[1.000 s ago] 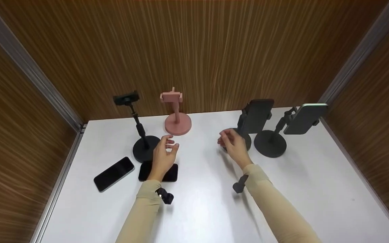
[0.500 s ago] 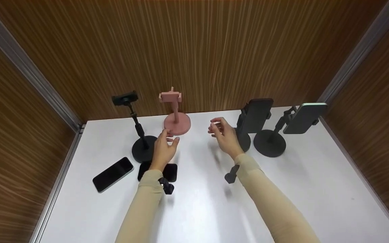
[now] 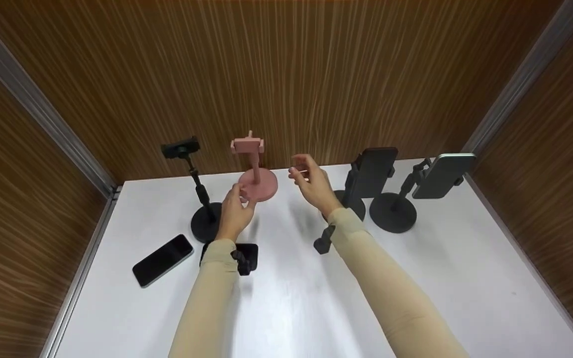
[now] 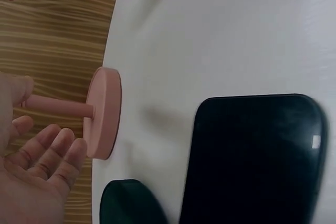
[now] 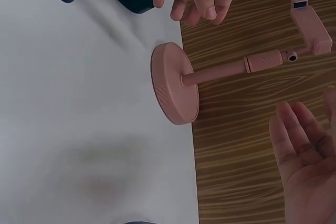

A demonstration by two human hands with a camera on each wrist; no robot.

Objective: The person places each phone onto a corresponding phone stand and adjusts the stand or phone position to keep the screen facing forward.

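While a pink stand [image 5: 223, 72] rises between, left hand [image 3: 235, 215], right hand [image 3: 316, 189], both relaxed, empty

Wht tbl [image 3: 286, 308] w/ phones [image 3: 162, 261], stands [image 3: 261, 186]

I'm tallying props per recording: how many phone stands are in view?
4: the leftmost black stand, the pink stand just right of it, the second black stand partly behind the right hand, and the rightmost black stand. No others show.

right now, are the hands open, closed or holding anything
Left hand: open, holding nothing, near the pink stand.
Right hand: open, holding nothing.
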